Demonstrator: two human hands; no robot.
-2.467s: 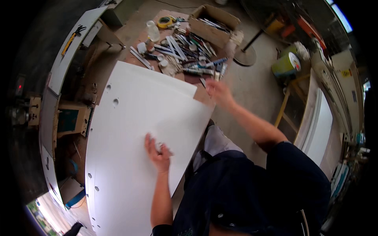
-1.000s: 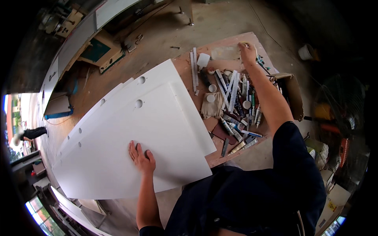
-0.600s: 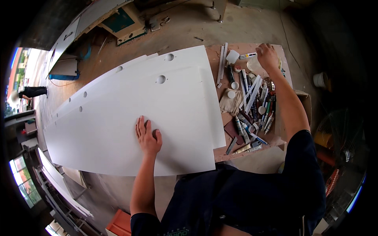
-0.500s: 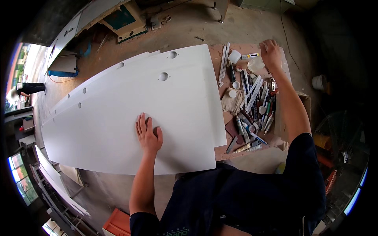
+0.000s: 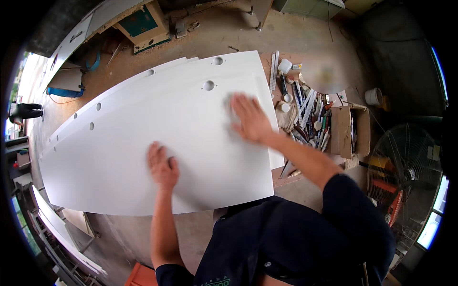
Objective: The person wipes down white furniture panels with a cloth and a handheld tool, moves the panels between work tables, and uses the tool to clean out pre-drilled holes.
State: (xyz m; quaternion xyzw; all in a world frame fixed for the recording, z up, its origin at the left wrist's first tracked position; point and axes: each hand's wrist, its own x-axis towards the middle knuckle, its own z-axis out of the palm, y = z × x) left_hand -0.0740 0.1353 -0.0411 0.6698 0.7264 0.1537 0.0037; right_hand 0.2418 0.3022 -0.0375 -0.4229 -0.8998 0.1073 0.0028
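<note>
A large white panel [image 5: 109, 167] lies flat in front of me, with round holes along its far edge and a second panel edge showing under it. My left hand [image 5: 163, 167] is palm down on the panel near its front edge, fingers spread and holding nothing. Above the panel's right part, my right hand [image 5: 253, 119] is slightly blurred, its fingers stretched out and nothing in them. Whether it touches the surface I cannot tell. To the right lies a heap of tubes and pens [image 5: 317, 124], with a white ruler-like strip [image 5: 309, 107] and small white caps among them.
A cardboard box [image 5: 340, 136] stands right of the tubes, and a large floor fan [image 5: 405, 167] beyond it. A white bucket [image 5: 373, 97] is on the floor at the far right. Cabinet parts [image 5: 150, 28] stand at the back. Another person [image 5: 28, 111] is at far left.
My right hand has come from the far right, beyond the tubes, leftward and nearer, over the panel. My left hand has slid a little left. The view has shifted slightly.
</note>
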